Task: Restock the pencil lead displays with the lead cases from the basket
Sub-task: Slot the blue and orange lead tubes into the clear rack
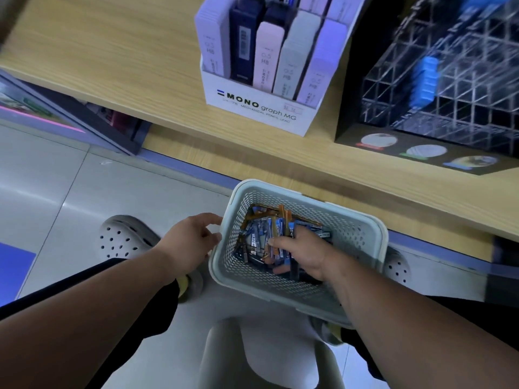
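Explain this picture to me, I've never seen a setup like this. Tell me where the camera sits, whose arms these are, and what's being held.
There is no machine here. A person wears a camera on the head, looking down, so both arms are their own. The left hand rests against the side of a pale perforated basket. The right hand reaches inside and curls its fingers round some of the small lead cases piled there. Ahead, on a wooden shelf, stands a white MONO display box with cases upright in it. Beside that is a clear gridded rack, which is blurred.
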